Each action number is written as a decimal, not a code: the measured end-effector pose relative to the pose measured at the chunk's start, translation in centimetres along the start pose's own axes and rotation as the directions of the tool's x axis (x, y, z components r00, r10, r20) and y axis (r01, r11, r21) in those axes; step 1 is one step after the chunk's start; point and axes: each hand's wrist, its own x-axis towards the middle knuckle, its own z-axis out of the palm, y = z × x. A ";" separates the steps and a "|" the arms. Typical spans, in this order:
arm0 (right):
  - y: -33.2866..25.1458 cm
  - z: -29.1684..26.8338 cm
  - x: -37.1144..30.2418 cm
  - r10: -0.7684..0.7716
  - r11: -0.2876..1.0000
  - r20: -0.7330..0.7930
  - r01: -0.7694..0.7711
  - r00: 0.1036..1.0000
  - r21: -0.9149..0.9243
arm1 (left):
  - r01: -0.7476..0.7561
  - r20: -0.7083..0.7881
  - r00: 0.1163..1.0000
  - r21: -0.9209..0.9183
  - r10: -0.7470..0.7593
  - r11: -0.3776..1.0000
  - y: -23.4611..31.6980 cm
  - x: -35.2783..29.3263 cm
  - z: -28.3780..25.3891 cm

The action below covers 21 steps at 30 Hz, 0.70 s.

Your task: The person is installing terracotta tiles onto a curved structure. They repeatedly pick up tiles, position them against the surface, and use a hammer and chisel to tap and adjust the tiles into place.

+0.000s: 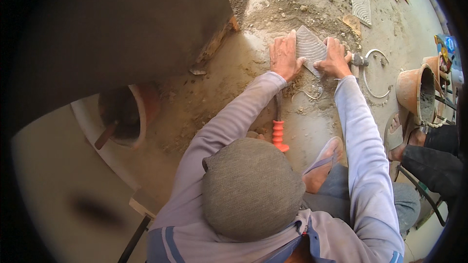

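Note:
A grey square tile with curved ridges on its upper face stands cornerwise on the dusty ground, between both hands. My left hand grips its left side, thumb pressed against the ridged face. On the opposite side, my right hand has its fingers curled over the edge. Just right of that hand is a dark metal piece, perhaps a hammer head; most of it is hidden. Below my left hand lies a tool with a red ribbed grip and a metal shaft. A thin curved white strip lies to the right.
Another ridged tile lies farther off. An orange bucket of grey mix leans at the right, beside another person's dark trouser leg. At the left stands a bucket with a wooden handle in it. A big dark panel blocks the upper left.

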 end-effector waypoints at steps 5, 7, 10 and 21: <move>0.3 -2.0 -2.2 -0.169 0.961 -0.031 0.172 0.985 0.215 | 0.232 0.269 0.955 -0.398 -0.128 0.888 -1.2 0.2 -1.8; -0.5 -4.6 -3.0 -0.354 0.897 0.004 0.338 0.935 0.286 | 0.148 0.204 0.978 -0.588 -0.032 0.795 -2.1 -2.1 -3.1; -4.5 -8.9 -2.5 -0.494 0.800 0.061 0.426 0.867 0.424 | 0.357 0.276 0.929 -0.848 -0.247 0.393 -1.8 -6.4 -7.4; -12.7 1.0 -2.4 -0.386 0.289 0.361 -0.261 0.849 0.921 | 0.442 0.409 0.581 -0.884 -0.703 -0.149 -7.0 -13.0 -11.8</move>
